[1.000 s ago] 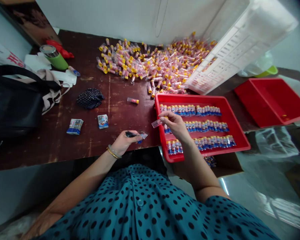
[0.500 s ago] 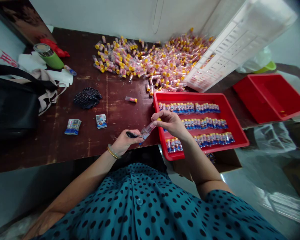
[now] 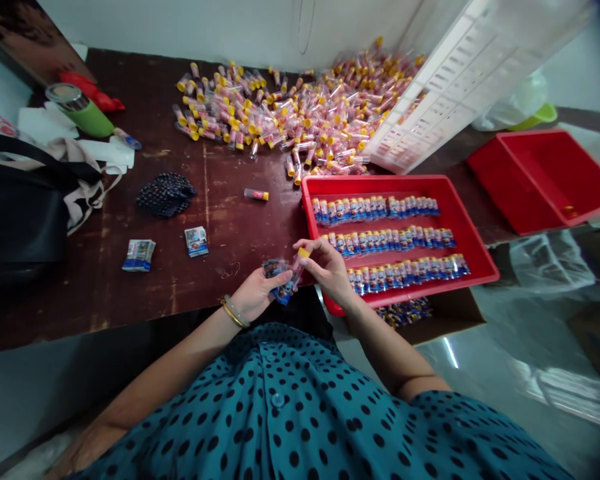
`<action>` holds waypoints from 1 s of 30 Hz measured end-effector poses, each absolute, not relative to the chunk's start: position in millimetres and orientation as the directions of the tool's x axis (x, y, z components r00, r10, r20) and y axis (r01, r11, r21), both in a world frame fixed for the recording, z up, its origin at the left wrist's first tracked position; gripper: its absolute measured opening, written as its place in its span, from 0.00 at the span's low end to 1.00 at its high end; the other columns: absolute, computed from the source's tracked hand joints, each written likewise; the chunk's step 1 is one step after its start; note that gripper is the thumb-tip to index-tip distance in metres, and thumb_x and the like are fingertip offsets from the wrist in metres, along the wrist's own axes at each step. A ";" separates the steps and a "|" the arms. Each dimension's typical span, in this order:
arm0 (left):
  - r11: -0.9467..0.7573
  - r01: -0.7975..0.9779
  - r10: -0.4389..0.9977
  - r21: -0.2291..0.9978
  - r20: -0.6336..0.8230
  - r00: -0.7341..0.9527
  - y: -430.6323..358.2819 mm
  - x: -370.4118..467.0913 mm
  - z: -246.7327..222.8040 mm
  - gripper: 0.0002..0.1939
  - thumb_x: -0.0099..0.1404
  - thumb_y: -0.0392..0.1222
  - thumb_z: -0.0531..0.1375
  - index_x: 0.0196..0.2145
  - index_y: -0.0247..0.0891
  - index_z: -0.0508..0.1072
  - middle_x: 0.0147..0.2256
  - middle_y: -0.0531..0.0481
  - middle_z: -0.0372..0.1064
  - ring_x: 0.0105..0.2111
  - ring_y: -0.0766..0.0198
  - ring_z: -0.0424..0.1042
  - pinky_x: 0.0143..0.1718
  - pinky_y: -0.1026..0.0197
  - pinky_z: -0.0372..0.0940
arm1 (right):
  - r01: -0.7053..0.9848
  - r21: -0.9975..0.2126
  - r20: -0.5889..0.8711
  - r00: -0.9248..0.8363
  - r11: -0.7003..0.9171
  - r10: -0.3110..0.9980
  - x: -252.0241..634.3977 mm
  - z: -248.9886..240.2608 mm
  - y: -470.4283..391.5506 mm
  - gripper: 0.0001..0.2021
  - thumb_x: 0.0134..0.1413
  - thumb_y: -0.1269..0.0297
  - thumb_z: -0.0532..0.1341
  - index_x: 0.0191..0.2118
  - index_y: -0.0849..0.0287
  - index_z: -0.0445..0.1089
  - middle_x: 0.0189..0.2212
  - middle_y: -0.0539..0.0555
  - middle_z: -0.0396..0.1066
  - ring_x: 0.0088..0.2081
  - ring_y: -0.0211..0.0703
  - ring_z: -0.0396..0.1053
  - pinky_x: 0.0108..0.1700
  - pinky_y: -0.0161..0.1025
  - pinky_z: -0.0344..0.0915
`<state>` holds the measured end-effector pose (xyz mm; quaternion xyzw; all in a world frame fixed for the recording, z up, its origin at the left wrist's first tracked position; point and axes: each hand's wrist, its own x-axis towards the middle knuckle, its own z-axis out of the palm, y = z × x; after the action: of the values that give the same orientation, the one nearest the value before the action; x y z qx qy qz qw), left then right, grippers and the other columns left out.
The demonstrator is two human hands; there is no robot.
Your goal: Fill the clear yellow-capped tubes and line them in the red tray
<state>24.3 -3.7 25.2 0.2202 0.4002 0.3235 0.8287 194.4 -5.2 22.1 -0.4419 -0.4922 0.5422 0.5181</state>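
Observation:
In front of my body, my left hand (image 3: 256, 293) grips a small stack of blue printed labels (image 3: 283, 291) between thumb and fingers. My right hand (image 3: 329, 270) pinches a clear tube with a yellow cap (image 3: 304, 253). The tube's lower end meets the labels; whether it is inside one cannot be made out. Right of my hands is a red tray (image 3: 473, 240) holding three rows of blue-wrapped, yellow-capped tubes (image 3: 380, 239). A single unwrapped tube (image 3: 257, 195) lies on the table, and two label stacks, one small (image 3: 196, 241) and one thicker (image 3: 139, 255), lie to the left.
A large heap of yellow-capped tubes (image 3: 280, 120) covers the back, beside a tilted white plastic crate (image 3: 430, 100). A dark dotted cloth (image 3: 166, 195), a green flask (image 3: 87, 115) and a black bag (image 3: 20, 207) are left. Another red bin (image 3: 520, 187) stands far right.
Both hands have drawn closer together, and the labels in my left hand now show their blue printed face. My right hand has moved slightly down and left with the tube.

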 end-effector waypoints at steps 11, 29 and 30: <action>0.603 -0.289 0.775 0.744 -0.458 0.436 1.5 27.0 32.8 0.18 0.50 0.41 0.73 0.39 0.36 0.80 0.35 0.49 0.78 0.33 0.63 0.74 0.39 0.59 0.69 | -0.139 -0.990 0.013 0.024 0.016 1.000 195.0 18.0 -21.3 0.08 0.55 0.59 0.67 0.36 0.56 0.70 0.46 0.54 0.74 0.48 0.45 0.72 0.54 0.44 0.67; 0.532 -0.254 0.819 0.808 -0.414 0.398 3.5 39.7 32.8 0.15 0.53 0.42 0.71 0.39 0.36 0.79 0.35 0.49 0.77 0.35 0.62 0.73 0.40 0.60 0.68 | 0.110 -0.984 0.149 0.047 0.143 0.988 201.9 16.7 -19.2 0.03 0.55 0.61 0.66 0.35 0.53 0.76 0.41 0.52 0.78 0.48 0.46 0.73 0.63 0.50 0.55; 0.532 -0.252 0.818 0.808 -0.414 0.398 4.3 41.1 33.0 0.15 0.53 0.42 0.71 0.39 0.36 0.79 0.36 0.49 0.77 0.36 0.62 0.73 0.41 0.60 0.68 | 0.092 -0.987 0.133 0.052 0.128 0.990 201.3 16.9 -19.3 0.04 0.55 0.60 0.67 0.35 0.53 0.76 0.42 0.52 0.78 0.48 0.46 0.73 0.62 0.49 0.56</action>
<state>41.1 4.3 33.0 0.3348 0.4229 0.3492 0.7662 201.3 -19.3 16.9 -0.5022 -0.5386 0.4288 0.5233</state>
